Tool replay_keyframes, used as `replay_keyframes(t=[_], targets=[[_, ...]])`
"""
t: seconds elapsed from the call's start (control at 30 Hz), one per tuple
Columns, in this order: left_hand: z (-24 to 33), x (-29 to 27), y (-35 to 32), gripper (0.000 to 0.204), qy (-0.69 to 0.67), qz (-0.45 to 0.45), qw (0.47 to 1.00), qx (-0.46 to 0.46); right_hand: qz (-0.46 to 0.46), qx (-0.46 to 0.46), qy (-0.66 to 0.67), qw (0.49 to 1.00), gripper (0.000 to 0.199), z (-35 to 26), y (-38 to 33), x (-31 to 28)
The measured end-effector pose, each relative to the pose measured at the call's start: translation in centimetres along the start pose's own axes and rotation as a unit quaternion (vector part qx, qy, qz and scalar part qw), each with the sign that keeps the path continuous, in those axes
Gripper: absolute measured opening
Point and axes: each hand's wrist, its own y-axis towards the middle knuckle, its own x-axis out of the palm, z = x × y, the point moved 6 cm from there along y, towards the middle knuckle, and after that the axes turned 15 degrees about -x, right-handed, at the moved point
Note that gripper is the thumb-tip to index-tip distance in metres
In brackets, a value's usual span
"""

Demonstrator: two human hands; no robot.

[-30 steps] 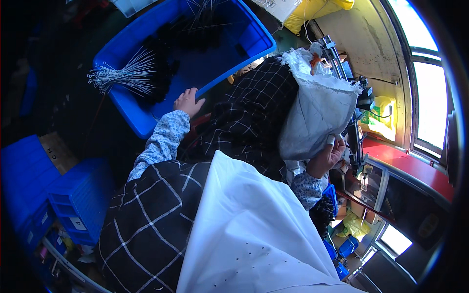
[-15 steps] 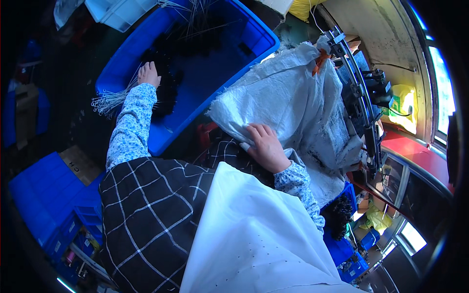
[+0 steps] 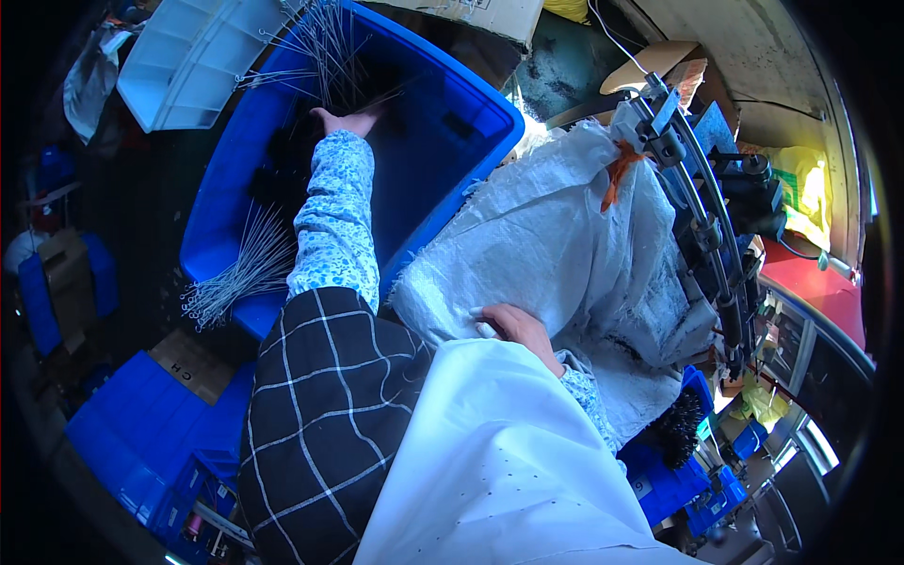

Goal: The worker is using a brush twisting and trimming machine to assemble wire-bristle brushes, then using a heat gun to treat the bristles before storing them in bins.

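Blue plastic tub (image 3: 476, 108): towards its far end I see the left hand (image 3: 348, 122), thumb spread near looped wire stems (image 3: 325, 61), other fingers lost in shadow, so I cannot tell from my remote post whether it holds any. Right of the tub lies a white woven sack (image 3: 537, 226) with an orange tie (image 3: 620, 174), the right hand (image 3: 518, 328) at its near edge, fingers curled, grip unclear to me. Second wire bundle (image 3: 245, 273) sticks out over the tub's near left rim; translucent tray (image 3: 193, 61) by its far left.
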Motion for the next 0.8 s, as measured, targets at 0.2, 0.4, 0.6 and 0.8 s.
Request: replay_keyframes(t=[0.2, 0.4, 0.6, 0.8], targets=[[3.2, 7.3, -0.5, 0.102, -0.060, -0.087, 0.994, -0.027, 0.015, 0.116, 0.124, 0.985, 0.026, 2.1, 0.3, -0.4], [3.0, 7.7, 0.3, 0.065, -0.291, 0.112, 0.950, -0.022, -0.007, 0.192, 0.198, 0.961, 0.030, 3.8, 0.2, 0.0], [0.8, 9.9, 1.2, 0.063, -0.203, 0.149, 0.966, -0.064, 0.022, 0.177, 0.258, 0.949, 0.033, 4.1, 0.2, 0.1], [2.5, 10.9, 0.5, 0.073, -0.097, 0.241, 0.966, -0.014, 0.042, 0.155, 0.255, 0.953, 0.035, 4.0, -0.2, 0.1]])
